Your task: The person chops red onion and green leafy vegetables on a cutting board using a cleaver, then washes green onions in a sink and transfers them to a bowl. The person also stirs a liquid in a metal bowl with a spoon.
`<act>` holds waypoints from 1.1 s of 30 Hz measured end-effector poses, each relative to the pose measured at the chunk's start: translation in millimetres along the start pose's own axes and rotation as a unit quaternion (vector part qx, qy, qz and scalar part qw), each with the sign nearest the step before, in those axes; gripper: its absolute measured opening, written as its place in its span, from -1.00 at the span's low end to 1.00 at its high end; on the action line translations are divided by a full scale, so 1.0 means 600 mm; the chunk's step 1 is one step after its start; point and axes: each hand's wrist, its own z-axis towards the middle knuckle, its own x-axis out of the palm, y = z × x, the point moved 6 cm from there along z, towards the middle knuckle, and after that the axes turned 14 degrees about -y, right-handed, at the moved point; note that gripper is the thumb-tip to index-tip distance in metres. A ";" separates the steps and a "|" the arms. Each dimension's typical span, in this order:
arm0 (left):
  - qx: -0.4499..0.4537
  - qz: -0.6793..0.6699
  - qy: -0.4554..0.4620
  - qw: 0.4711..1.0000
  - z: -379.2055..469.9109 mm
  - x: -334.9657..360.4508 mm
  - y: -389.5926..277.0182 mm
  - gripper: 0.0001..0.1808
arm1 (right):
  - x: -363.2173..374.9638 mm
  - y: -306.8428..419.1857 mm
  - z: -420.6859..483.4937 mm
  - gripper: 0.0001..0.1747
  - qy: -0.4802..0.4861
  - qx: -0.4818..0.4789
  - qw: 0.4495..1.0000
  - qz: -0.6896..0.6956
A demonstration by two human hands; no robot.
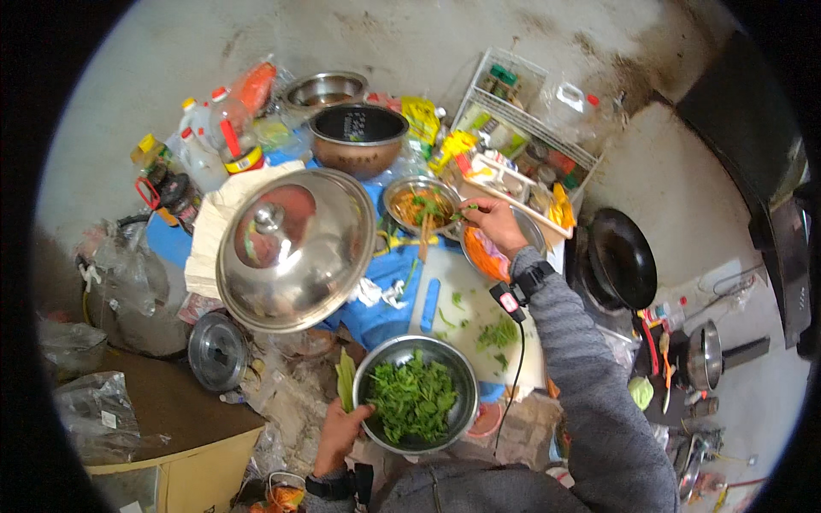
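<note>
My left hand (343, 431) grips the rim of a stainless steel bowl (473, 365), its thumb over the edge. Chopped leafy greens (414, 397) fill much of that bowl. A pale green stalk piece (346, 378) stands up between the same hand and the bowl's side. My right hand (497, 224) pinches a small bit of greens (469, 210) beside a smaller steel bowl (389, 192). That bowl contains brownish shredded food topped with greens, and wooden chopsticks (424, 236) lean in it. Under my right wrist lies a bowl of shredded carrot (482, 255) with something pink.
A white cutting board (442, 288) bears green scraps and a blue-handled knife (430, 304). Left of it rests a large domed steel lid (308, 256). Behind stand a rice cooker pot (359, 154) and several bottles (221, 128); a black wok (622, 260) is at right.
</note>
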 end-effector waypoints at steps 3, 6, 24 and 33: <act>-0.007 -0.036 -0.020 0.999 0.006 -0.005 0.017 -0.76 | -0.070 0.013 -0.102 -0.82 0.019 -0.028 0.996 -0.081; -0.019 -0.060 -0.016 0.998 0.013 -0.015 0.031 -0.76 | -0.140 -0.035 -0.237 -0.72 0.041 0.045 0.992 -0.112; -0.007 -0.031 -0.019 0.999 -0.011 -0.035 0.041 -0.81 | -0.082 -0.105 -0.352 -0.47 0.094 -0.103 0.928 -0.347; 0.024 -0.050 -0.009 0.998 -0.027 -0.010 0.034 -0.83 | -0.142 -0.103 -0.338 -0.77 0.001 0.018 0.976 -0.219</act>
